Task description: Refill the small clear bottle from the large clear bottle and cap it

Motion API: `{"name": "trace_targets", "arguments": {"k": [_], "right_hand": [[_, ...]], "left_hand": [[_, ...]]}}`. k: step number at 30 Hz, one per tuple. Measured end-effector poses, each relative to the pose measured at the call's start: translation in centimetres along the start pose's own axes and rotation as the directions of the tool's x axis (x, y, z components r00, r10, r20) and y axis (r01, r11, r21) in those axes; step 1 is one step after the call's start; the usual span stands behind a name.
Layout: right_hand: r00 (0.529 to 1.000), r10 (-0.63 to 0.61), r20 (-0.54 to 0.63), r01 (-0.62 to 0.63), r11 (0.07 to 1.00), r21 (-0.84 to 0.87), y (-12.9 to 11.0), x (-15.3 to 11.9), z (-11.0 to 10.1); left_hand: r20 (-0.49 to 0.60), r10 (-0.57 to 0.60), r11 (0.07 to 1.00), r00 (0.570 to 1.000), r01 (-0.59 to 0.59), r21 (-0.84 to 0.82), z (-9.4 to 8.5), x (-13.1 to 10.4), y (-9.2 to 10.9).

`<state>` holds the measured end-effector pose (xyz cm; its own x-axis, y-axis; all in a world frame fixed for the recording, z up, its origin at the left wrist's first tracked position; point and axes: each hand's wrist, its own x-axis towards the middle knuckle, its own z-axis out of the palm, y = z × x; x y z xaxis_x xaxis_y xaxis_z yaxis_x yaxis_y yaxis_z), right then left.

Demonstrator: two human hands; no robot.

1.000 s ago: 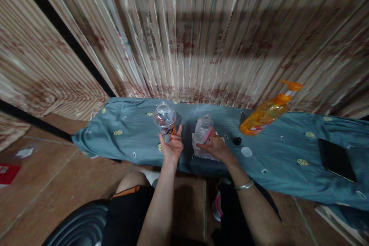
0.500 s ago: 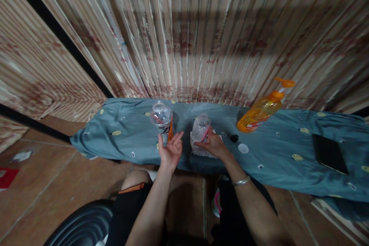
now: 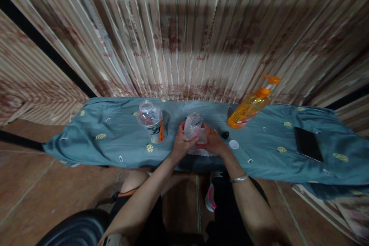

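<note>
A small clear plastic bottle with a pink patch and an uncapped mouth leans slightly over a white napkin-like sheet. My left hand is wrapped around its left side, thumb across the front. Just right of it, my right hand curves with thumb and fingers apart; whitish material shows between them, and any contact with the bottle is unclear. Beside that hand lie a small black cap and a white round disc. To the left stands a larger clear bottle with a black-and-orange label, also uncapped.
An orange pump bottle stands behind and right of my right hand. A dark flat phone-like slab lies farther right. Blue-green cloth covers the narrow table, with a striped curtain behind it. A black ribbed round object sits lower left.
My left hand has gone from palm-up and empty to gripping the small bottle. My right hand has come off the bottle and sits just right of it. The view has shifted slightly.
</note>
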<state>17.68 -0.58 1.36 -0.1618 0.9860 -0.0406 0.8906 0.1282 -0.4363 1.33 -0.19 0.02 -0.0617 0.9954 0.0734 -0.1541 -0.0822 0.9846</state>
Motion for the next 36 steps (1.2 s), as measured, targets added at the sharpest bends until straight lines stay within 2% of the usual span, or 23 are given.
{"name": "trace_targets", "arguments": {"k": [3, 6, 12, 14, 17, 20, 22, 24, 25, 27, 28, 30, 31, 33, 36], "right_hand": [[0.997, 0.054, 0.063, -0.049, 0.996, -0.074, -0.1, 0.0, 0.3], [0.997, 0.052, 0.052, -0.047, 0.994, -0.101, -0.5, 0.2, 0.1], [0.996, 0.028, 0.084, -0.027, 1.0, -0.012, -0.6, 0.3, 0.0], [0.997, 0.048, 0.057, -0.049, 0.999, 0.021, -0.3, 0.2, 0.0], [0.992, 0.116, -0.046, -0.112, 0.989, 0.093, 1.0, 0.0, -0.9], [0.961, 0.212, -0.175, -0.175, 0.963, 0.206, 2.5, -0.2, -2.3], [0.937, 0.256, -0.237, -0.174, 0.932, 0.319, 2.8, -0.4, -3.1], [0.919, 0.286, -0.272, -0.13, 0.87, 0.476, 2.1, -0.6, -3.8], [0.914, 0.291, -0.281, -0.094, 0.828, 0.552, 1.2, -0.7, -4.0], [0.923, 0.275, -0.27, 0.023, 0.66, 0.751, -1.3, -0.9, -4.4], [0.933, 0.232, -0.276, 0.07, 0.636, 0.769, -2.8, -1.2, -4.5], [0.944, 0.11, -0.309, 0.147, 0.699, 0.7, -5.7, -1.8, -4.2], [0.932, 0.068, -0.357, 0.185, 0.756, 0.627, -6.9, -2.1, -3.8], [0.885, 0.027, -0.464, 0.224, 0.85, 0.476, -8.5, -3.0, -2.6], [0.795, -0.09, -0.601, 0.275, 0.935, 0.224, -8.8, -4.3, -0.3]], "left_hand": [[0.016, 0.033, 0.997, 0.999, -0.034, 0.068, 0.2, 0.4, -0.8], [0.04, 0.05, 0.993, 0.998, -0.054, 0.105, 0.3, 0.7, -1.3], [0.072, 0.041, 0.99, 0.997, -0.051, 0.133, -0.4, 0.8, -0.1], [0.085, 0.032, 0.991, 0.996, -0.043, 0.129, -0.6, 0.7, 0.4], [0.103, 0.023, 0.993, 0.994, -0.035, 0.115, -0.9, 0.6, 1.0], [0.115, 0.014, 0.995, 0.993, -0.026, 0.101, -1.0, 0.4, 1.1], [0.124, 0.005, 0.996, 0.992, -0.017, 0.093, -1.0, 0.3, 1.1], [0.141, -0.003, 0.997, 0.99, -0.008, 0.076, -0.9, 0.2, 0.9], [0.153, -0.005, 0.998, 0.988, -0.005, 0.062, -0.8, 0.2, 0.8], [0.176, -0.007, 1.0, 0.984, 0.002, 0.025, -0.7, 0.2, 0.6], [0.184, -0.008, 1.0, 0.983, 0.007, 0.006, -0.6, 0.2, 0.5], [0.195, -0.016, 0.999, 0.981, 0.022, -0.028, -0.6, 0.2, 0.4], [0.198, -0.023, 0.999, 0.98, 0.032, -0.041, -0.7, 0.3, 0.4], [0.202, -0.04, 0.996, 0.979, 0.054, -0.064, -0.8, 0.4, 0.2], [0.208, -0.075, 0.99, 0.975, 0.098, -0.099, -0.7, 0.7, -0.1]]}}
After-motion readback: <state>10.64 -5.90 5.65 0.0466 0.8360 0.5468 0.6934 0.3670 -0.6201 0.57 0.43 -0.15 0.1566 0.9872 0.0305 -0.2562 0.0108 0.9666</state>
